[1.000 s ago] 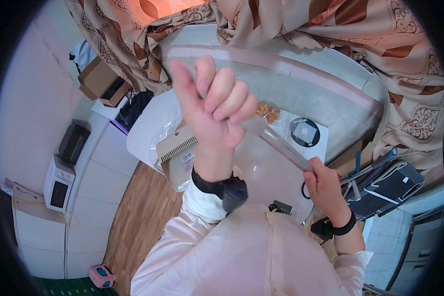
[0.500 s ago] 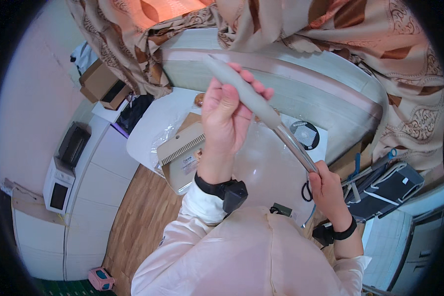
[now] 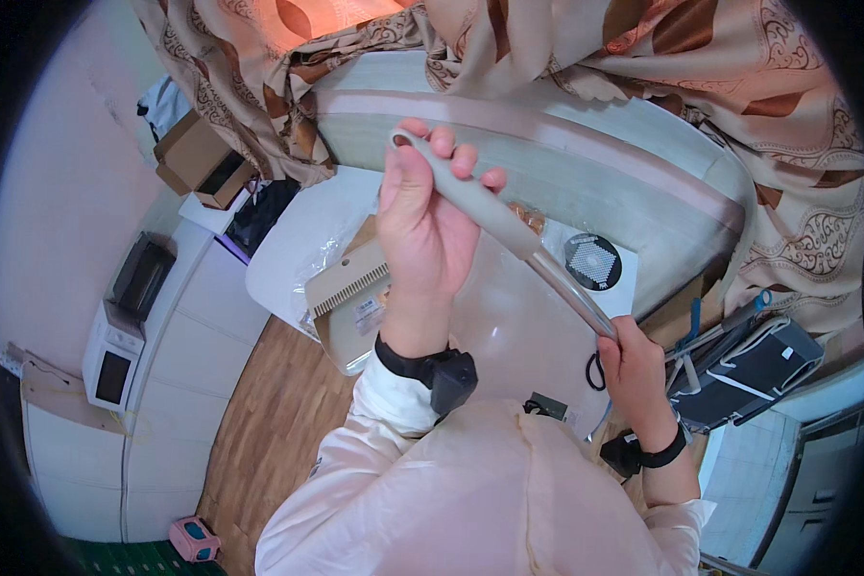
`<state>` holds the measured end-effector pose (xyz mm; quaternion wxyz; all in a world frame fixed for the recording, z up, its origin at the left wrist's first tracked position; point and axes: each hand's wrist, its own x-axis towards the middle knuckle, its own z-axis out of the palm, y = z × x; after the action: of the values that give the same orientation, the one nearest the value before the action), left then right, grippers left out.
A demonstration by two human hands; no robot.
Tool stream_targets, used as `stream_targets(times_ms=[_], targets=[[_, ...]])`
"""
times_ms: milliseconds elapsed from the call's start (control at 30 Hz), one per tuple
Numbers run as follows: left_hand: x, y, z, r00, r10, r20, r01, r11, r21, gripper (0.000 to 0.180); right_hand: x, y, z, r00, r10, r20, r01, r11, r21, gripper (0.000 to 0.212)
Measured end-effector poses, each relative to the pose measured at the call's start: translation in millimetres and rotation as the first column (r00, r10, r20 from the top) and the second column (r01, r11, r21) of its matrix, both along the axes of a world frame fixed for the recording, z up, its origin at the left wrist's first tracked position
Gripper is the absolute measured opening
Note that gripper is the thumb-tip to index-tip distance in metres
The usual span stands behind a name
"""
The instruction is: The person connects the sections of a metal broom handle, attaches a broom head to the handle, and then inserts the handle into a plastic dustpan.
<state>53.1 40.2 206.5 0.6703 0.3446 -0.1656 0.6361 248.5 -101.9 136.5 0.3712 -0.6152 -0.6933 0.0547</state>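
A metal tube with a long grey grip slants across the middle, its upper end at the left. My left hand, palm up, has its fingers curled round the grip near the end, where a hanging hole shows. Lower right, my right hand is closed round the tube's other end, which it hides. Beyond my left wrist lies a beige dustpan with a comb-like toothed edge, partly covered by my arm, on the white table.
Clear plastic wrapping lies by the dustpan. A round black disc with a pale mesh is at the table's far right. A dark folded frame stands to the right. White cabinets with a microwave line the left.
The grip's end has turned so that its hole now shows. My left hand has shifted slightly left, with its fingers still round the grip; the right stays at the tube's end.
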Motion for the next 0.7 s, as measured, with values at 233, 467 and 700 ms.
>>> stream_targets(times_ms=[233,467,700], targets=[[-5,6,5,0.974,-0.182,0.137,0.181,0.983,0.021,0.012,4,-9,18,0.973,0.115,-0.198,-0.177,0.927,-0.332,0.024],[-8,8,3,0.992,-0.086,0.09,0.085,0.996,0.016,0.012,6,-12,29,0.976,0.126,-0.178,-0.186,0.907,-0.378,0.027],[8,-4,4,0.991,-0.018,-0.133,-0.027,0.945,-0.327,0.029,3,-4,-2,0.999,-0.037,0.036,0.039,0.996,-0.077,0.021]])
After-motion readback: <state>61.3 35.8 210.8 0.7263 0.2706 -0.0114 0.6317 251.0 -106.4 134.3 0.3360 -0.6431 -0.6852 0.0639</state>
